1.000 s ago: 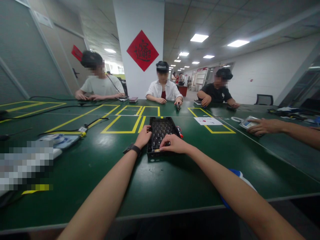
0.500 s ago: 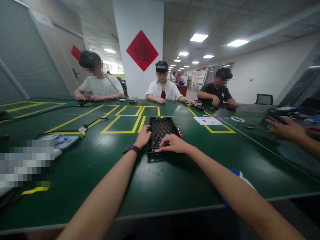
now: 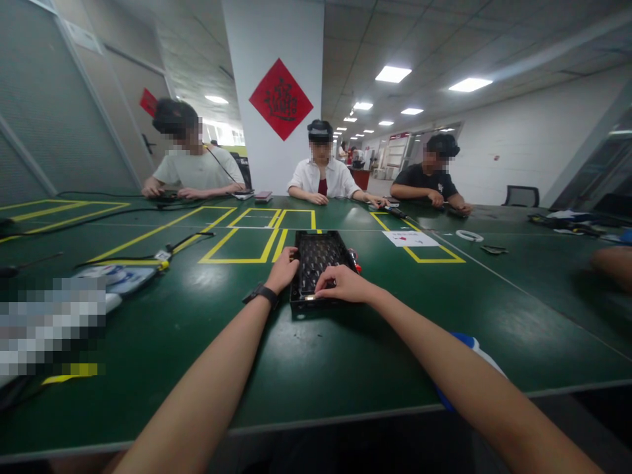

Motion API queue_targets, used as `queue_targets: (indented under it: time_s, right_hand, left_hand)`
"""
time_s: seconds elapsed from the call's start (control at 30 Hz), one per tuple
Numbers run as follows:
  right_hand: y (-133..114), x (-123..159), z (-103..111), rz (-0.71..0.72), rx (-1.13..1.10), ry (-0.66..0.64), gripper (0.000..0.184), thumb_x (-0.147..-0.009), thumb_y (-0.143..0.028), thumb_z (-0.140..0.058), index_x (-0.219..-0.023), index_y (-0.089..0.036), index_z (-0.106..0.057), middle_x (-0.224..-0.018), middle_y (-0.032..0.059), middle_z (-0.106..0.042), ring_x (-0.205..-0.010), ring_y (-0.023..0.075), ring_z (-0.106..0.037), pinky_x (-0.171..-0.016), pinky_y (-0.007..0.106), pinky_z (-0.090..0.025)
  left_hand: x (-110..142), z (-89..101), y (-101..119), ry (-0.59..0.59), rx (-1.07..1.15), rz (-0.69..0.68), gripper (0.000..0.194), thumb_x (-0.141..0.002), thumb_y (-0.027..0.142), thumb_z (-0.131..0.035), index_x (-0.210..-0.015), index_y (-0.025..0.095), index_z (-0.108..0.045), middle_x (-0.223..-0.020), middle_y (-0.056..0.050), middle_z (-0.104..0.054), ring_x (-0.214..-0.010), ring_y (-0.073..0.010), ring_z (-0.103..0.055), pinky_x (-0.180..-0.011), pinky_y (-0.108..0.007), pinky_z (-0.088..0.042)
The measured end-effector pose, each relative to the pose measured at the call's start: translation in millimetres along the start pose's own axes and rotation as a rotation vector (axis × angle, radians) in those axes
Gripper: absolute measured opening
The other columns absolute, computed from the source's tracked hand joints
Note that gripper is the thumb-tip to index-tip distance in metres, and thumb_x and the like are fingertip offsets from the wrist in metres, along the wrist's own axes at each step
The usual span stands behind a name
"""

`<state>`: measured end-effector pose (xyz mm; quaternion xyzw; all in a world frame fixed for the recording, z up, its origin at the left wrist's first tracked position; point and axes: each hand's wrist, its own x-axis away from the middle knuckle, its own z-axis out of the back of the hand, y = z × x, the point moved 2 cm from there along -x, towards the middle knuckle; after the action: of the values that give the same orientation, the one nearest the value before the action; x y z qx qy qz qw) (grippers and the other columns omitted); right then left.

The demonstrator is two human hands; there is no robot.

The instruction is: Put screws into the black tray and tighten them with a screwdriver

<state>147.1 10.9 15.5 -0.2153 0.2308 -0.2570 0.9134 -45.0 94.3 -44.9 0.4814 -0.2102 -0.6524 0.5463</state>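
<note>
A black gridded tray [image 3: 320, 251] lies on the green table [image 3: 316, 355] straight ahead of me. My left hand [image 3: 284, 268], with a black watch on its wrist, grips the tray's left edge. My right hand [image 3: 340, 283] rests curled over the tray's near right part, fingertips pinched down near a small pale piece at the front edge. What the fingers hold is too small to make out. A small red item [image 3: 354, 257] sits against the tray's right side.
Yellow tape rectangles [image 3: 247, 243] mark the table. Cables and a flat packet [image 3: 118, 276] lie at left, a white paper [image 3: 409, 238] and a ring [image 3: 469, 235] at right. Three people sit across the table. Another person's arm [image 3: 612, 266] shows at far right. A blue-white object [image 3: 469, 349] lies under my right forearm.
The neighbour's hand at the right pulled back off the table toward the frame's edge, taking a packet away. My two hands stayed on the tray.
</note>
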Motion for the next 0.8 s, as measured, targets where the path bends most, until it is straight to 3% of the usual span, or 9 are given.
queue_targets:
  time_s: [0.8]
  right_hand:
    - [4.4, -0.7, -1.7, 0.025, 0.021, -0.001, 0.021, -0.073, -0.033, -0.063, -0.081, -0.014, -0.069, -0.079, 0.0043, -0.068, -0.076, 0.013, -0.06, -0.072, 0.023, -0.043]
  left_hand:
    - [-1.5, -0.6, -2.9, -0.003, -0.002, -0.009, 0.045, -0.066, 0.011, -0.043, -0.111, 0.015, -0.047, -0.104, -0.009, -0.057, -0.099, -0.0201, -0.054, -0.091, -0.037, -0.042]
